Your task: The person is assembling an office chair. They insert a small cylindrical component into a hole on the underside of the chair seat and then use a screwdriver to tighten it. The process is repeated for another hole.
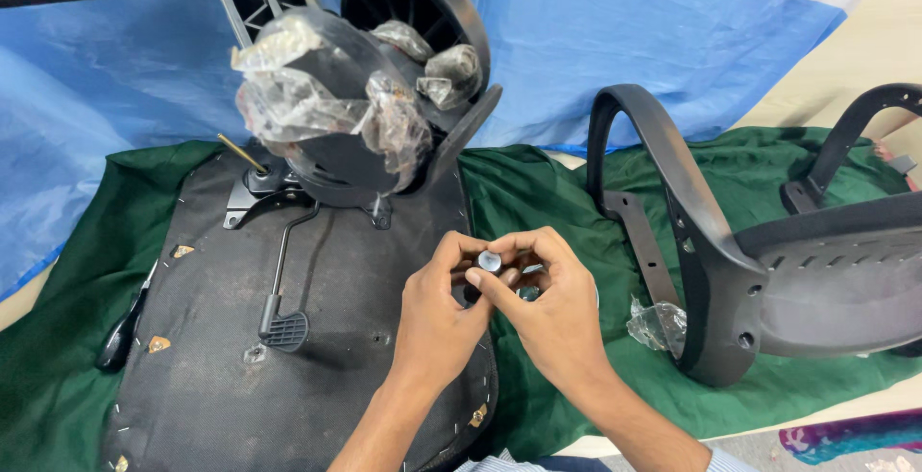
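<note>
My left hand (437, 314) and my right hand (547, 304) meet above the near right edge of an upturned black chair seat (221, 376). Between the fingertips of both hands sits a small round-headed metal bolt (490, 261). More small metal pieces show under my right fingers, too hidden to tell apart. A castor base (355, 88) with plastic-wrapped wheels stands on the seat's mechanism, just beyond my hands.
A black lever with a paddle end (283, 323) lies on the seat. A dark-handled tool (120, 338) rests at the seat's left edge. A black armrest (672, 213) and chair back (836, 280) lie right on green cloth (547, 193), with crumpled plastic (658, 323). Blue sheet (624, 40) behind.
</note>
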